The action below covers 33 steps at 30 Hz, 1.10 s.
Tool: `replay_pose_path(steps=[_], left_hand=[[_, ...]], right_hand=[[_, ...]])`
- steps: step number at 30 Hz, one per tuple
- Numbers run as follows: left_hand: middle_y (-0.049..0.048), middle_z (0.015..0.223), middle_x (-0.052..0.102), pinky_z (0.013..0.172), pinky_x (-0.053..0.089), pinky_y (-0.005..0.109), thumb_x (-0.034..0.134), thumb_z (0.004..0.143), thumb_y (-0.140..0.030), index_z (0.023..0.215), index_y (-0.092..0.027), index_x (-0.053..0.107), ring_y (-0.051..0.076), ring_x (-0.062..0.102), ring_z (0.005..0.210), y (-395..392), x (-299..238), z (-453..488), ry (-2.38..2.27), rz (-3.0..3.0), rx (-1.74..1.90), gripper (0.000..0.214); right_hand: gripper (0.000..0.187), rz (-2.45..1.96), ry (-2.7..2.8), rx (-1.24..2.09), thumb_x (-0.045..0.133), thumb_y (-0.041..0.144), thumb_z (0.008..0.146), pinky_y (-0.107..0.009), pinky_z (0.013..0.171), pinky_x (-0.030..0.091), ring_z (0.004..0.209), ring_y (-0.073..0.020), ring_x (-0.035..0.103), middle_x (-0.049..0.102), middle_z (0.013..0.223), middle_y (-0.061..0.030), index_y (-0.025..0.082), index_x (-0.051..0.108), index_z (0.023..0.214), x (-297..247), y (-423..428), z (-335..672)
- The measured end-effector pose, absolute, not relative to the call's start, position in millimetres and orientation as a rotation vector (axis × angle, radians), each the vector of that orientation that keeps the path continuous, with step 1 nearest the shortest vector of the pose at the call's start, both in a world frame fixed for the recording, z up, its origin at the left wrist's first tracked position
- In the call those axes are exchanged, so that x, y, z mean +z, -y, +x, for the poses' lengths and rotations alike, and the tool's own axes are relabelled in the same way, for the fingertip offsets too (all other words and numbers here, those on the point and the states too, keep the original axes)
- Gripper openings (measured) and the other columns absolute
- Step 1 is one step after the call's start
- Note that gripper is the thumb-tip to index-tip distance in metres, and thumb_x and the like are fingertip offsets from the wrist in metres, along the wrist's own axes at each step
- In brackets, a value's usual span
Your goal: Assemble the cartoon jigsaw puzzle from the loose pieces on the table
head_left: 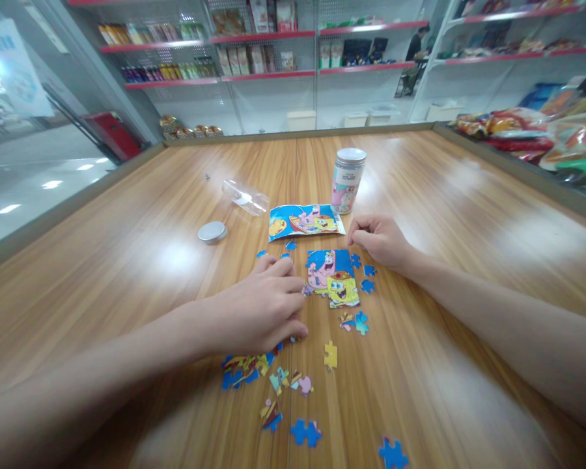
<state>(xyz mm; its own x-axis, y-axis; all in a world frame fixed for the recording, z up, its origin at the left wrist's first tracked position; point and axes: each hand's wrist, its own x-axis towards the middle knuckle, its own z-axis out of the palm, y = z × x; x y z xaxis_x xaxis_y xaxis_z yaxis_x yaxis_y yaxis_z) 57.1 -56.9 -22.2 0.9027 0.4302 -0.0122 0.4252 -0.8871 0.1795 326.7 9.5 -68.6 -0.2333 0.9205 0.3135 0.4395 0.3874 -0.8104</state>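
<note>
A partly joined jigsaw puzzle (342, 264) with a pink starfish and a yellow sponge figure lies on the table before me. Just left of it, my left hand (273, 296) is low over the tabletop, fingers bent and thumb apart; nothing shows in its grasp. My right hand (378, 241) rests in a loose fist off the puzzle's upper right corner, with no piece visible in it. Beyond the puzzle is a printed picture sheet (305, 221) of the same characters. Blue pieces (368, 285) lie along the puzzle's right side, and a yellow piece (331, 355) is nearer me.
More loose pieces (247, 370) are heaped below my left forearm; several others (306, 432) lie scattered close to me. A labelled canister (348, 182) stands behind the sheet. At left are a clear plastic cylinder (245, 197) on its side and a round metal lid (212, 232).
</note>
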Motion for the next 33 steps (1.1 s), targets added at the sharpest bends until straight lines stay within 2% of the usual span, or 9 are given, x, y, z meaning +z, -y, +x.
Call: replay_pose_path(steps=[3, 6, 11, 14, 17, 21, 24, 28, 33], left_hand=[[0.0053, 0.084, 0.064, 0.087, 0.030, 0.038, 0.062, 0.093, -0.034, 0.076, -0.018, 0.065, 0.023, 0.045, 0.092, 54, -15, 54, -0.653, 2.912, 0.060, 0.024], [0.0040, 0.086, 0.065, 0.086, 0.031, 0.036, 0.066, 0.091, -0.034, 0.079, -0.019, 0.066, 0.023, 0.047, 0.093, 50, -7, 46, -0.637, 2.889, 0.003, 0.019], [0.0023, 0.081, 0.066, 0.082, 0.030, 0.035, 0.074, 0.085, -0.042, 0.074, -0.019, 0.065, 0.022, 0.049, 0.089, 43, -8, 33, -0.710, 2.872, -0.201, 0.027], [0.0017, 0.077, 0.065, 0.078, 0.033, 0.033, 0.074, 0.084, -0.044, 0.070, -0.019, 0.064, 0.021, 0.052, 0.085, 40, -11, 30, -0.736, 2.829, -0.272, 0.030], [0.0025, 0.075, 0.066, 0.072, 0.037, 0.030, 0.075, 0.084, -0.038, 0.070, -0.017, 0.065, 0.019, 0.056, 0.080, 43, -1, 28, -0.766, 2.822, -0.335, 0.027], [0.0024, 0.070, 0.066, 0.057, 0.037, 0.028, 0.073, 0.086, -0.040, 0.074, -0.018, 0.069, 0.016, 0.058, 0.064, 57, 18, 25, -0.858, 2.761, -0.445, 0.025], [0.0018, 0.060, 0.064, 0.051, 0.035, 0.027, 0.079, 0.079, -0.035, 0.067, -0.017, 0.070, 0.016, 0.060, 0.057, 66, 19, 26, -0.899, 2.733, -0.564, 0.023], [0.0023, 0.055, 0.065, 0.049, 0.037, 0.027, 0.086, 0.071, -0.031, 0.062, -0.017, 0.070, 0.018, 0.064, 0.055, 67, 9, 30, -0.917, 2.693, -0.620, 0.023], [0.0031, 0.056, 0.065, 0.052, 0.045, 0.026, 0.086, 0.072, -0.035, 0.063, -0.016, 0.069, 0.019, 0.067, 0.058, 64, 5, 36, -0.924, 2.723, -0.659, 0.026]], right_hand=[[0.019, -1.185, 1.843, 0.746, 0.052, 0.022, 0.071, -0.026, 0.052, 0.030, 0.052, -0.0104, 0.043, 0.055, 0.053, 0.0009, 0.015, 0.065, 0.059, -69, -10, 327], [0.019, -1.187, 1.847, 0.738, 0.053, 0.022, 0.071, -0.026, 0.053, 0.031, 0.055, -0.0115, 0.046, 0.058, 0.056, -0.0005, 0.015, 0.065, 0.059, -69, -10, 327], [0.018, -1.193, 1.855, 0.742, 0.053, 0.022, 0.071, -0.027, 0.052, 0.029, 0.053, -0.0113, 0.045, 0.058, 0.056, -0.0005, 0.015, 0.065, 0.059, -67, -10, 326], [0.018, -1.186, 1.858, 0.733, 0.053, 0.022, 0.071, -0.026, 0.052, 0.030, 0.053, -0.0110, 0.044, 0.056, 0.054, 0.0001, 0.015, 0.065, 0.058, -66, -9, 326], [0.018, -1.180, 1.853, 0.736, 0.053, 0.021, 0.071, -0.026, 0.051, 0.029, 0.050, -0.0098, 0.041, 0.053, 0.052, 0.0013, 0.015, 0.065, 0.058, -65, -8, 326], [0.017, -1.213, 1.828, 0.766, 0.053, 0.020, 0.071, -0.026, 0.046, 0.024, 0.045, -0.0089, 0.035, 0.048, 0.046, 0.0029, 0.016, 0.064, 0.059, -67, -8, 328], [0.016, -1.221, 1.823, 0.782, 0.054, 0.019, 0.073, -0.027, 0.044, 0.022, 0.043, -0.0090, 0.033, 0.044, 0.044, 0.0033, 0.018, 0.063, 0.059, -67, -8, 328], [0.017, -1.212, 1.834, 0.777, 0.054, 0.018, 0.073, -0.027, 0.043, 0.021, 0.041, -0.0089, 0.033, 0.043, 0.043, 0.0032, 0.018, 0.063, 0.058, -66, -7, 329], [0.017, -1.224, 1.834, 0.740, 0.055, 0.018, 0.074, -0.028, 0.043, 0.021, 0.040, -0.0091, 0.032, 0.042, 0.042, 0.0035, 0.018, 0.064, 0.059, -68, -8, 331]])
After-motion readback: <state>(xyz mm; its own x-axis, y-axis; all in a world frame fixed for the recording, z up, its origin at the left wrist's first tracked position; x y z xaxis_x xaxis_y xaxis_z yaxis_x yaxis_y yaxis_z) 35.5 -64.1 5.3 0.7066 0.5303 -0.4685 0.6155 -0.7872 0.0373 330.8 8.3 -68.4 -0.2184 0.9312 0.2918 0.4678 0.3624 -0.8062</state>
